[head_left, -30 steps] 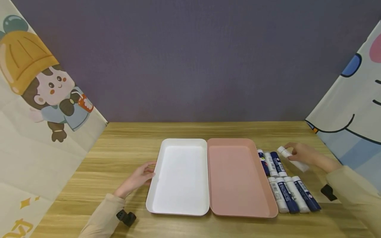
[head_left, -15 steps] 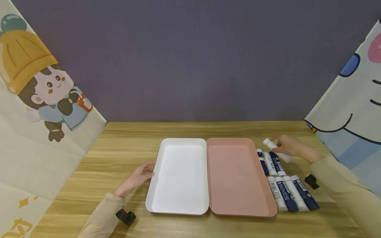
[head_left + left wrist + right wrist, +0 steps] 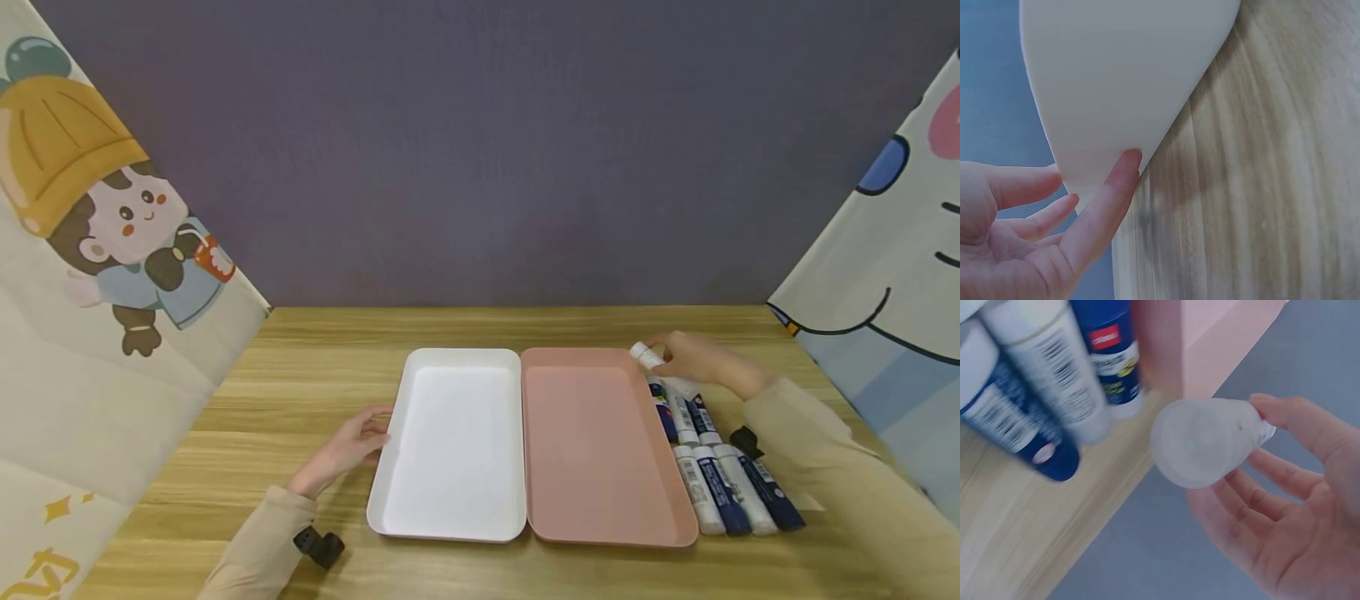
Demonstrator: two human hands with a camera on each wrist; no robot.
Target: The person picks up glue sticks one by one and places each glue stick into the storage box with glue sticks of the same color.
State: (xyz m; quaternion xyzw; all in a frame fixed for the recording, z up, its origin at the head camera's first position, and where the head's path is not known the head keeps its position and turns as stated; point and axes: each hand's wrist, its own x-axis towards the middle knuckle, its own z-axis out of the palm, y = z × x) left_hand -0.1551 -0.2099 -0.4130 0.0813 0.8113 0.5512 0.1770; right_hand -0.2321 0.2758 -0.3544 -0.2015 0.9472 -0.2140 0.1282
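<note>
My right hand [image 3: 697, 360] pinches a white glue stick [image 3: 647, 356] between thumb and fingers over the far right corner of the pink tray [image 3: 603, 450]. In the right wrist view the round end of this glue stick [image 3: 1200, 444] faces the camera, beside the tray's wall. Under and near that hand lies a row of blue and white glue sticks [image 3: 681, 417]. At the left, my left hand [image 3: 347, 454] rests its fingertips against the outer wall of the white tray [image 3: 457, 442]. The left wrist view shows those fingers [image 3: 1107, 200] extended along the wall, gripping nothing.
A second row of blue and white glue sticks [image 3: 738, 492] lies nearer, right of the pink tray. The two trays stand side by side on the wooden table [image 3: 300, 375]. A dark grey panel [image 3: 480, 167] rises behind the table's far edge.
My right hand has carried the white glue stick leftward and slightly away, from right of the rows to the pink tray's far corner. My left hand has stayed put.
</note>
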